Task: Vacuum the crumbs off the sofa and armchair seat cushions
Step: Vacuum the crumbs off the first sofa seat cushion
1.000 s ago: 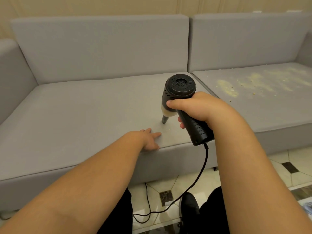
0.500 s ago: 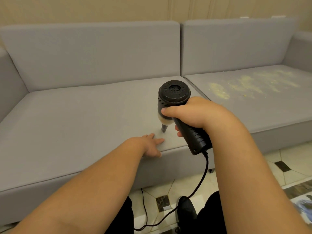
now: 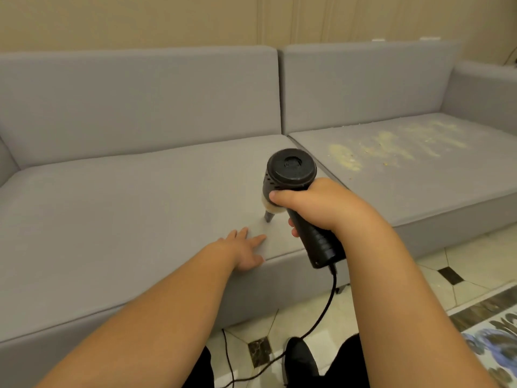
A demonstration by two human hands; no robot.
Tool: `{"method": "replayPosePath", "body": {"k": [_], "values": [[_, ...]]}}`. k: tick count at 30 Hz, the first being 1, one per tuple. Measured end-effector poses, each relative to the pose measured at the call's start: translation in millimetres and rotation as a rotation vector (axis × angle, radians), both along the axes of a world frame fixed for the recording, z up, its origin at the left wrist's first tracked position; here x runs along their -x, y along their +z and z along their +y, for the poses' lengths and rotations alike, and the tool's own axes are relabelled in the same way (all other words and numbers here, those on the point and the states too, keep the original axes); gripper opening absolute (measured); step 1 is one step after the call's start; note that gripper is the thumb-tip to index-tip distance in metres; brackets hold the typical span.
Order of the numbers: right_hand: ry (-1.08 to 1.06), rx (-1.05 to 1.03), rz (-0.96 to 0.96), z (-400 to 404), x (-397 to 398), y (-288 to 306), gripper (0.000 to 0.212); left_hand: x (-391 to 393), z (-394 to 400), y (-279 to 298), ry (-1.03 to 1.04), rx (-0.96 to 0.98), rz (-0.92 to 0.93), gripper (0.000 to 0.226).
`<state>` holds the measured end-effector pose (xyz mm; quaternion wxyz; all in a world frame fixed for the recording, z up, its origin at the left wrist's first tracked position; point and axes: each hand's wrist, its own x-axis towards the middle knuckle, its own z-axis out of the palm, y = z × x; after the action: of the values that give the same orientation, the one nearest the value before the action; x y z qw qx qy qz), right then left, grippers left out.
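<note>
My right hand (image 3: pixel 313 207) grips the handle of a black handheld vacuum (image 3: pixel 291 170), whose narrow nozzle (image 3: pixel 269 217) points down at the front right part of the left seat cushion (image 3: pixel 126 208) of a grey sofa. My left hand (image 3: pixel 246 249) rests flat on that cushion near its front edge, fingers spread, just left of the nozzle. Yellowish crumbs (image 3: pixel 391 148) are strewn in streaks across the right seat cushion (image 3: pixel 436 189). The left cushion shows no clear crumbs.
The vacuum's black cord (image 3: pixel 326 312) hangs from the handle down to the tiled floor (image 3: pixel 307 320) between my legs. A patterned rug (image 3: pixel 492 337) lies at the lower right. The sofa's right armrest (image 3: pixel 484 91) closes off the far end.
The view has shifted slightly left and down across the frames. The vacuum nozzle stays over the same front right spot of the left cushion, and my left hand stays beside it.
</note>
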<state>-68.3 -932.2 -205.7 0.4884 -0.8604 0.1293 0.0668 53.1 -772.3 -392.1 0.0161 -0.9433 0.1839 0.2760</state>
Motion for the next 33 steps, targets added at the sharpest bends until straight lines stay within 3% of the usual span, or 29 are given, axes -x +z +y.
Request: {"method": "replayPosePath", "body": {"k": [10,16,26,33], "values": [[-0.270,-0.141,-0.019,-55.0,-59.2,-41.3,0.017,-16.4,-0.1,-24.1,-0.001,0.012,-0.157,0.067],[-0.404,-0.266,-0.083,-50.4,-123.0,-58.4,0.017,-43.5,12.2,-34.1,0.042,0.075,-0.149,0.066],[-0.182,0.121,-0.045,-53.2,-147.2,-37.7,0.009,-113.5,-13.7,-30.5,0.067,0.132,-0.159,0.064],[-0.375,0.026,-0.148,-82.0,-177.6,-61.3,0.013,-131.9,-39.1,-21.4,0.101,0.172,-0.130,0.066]]}}
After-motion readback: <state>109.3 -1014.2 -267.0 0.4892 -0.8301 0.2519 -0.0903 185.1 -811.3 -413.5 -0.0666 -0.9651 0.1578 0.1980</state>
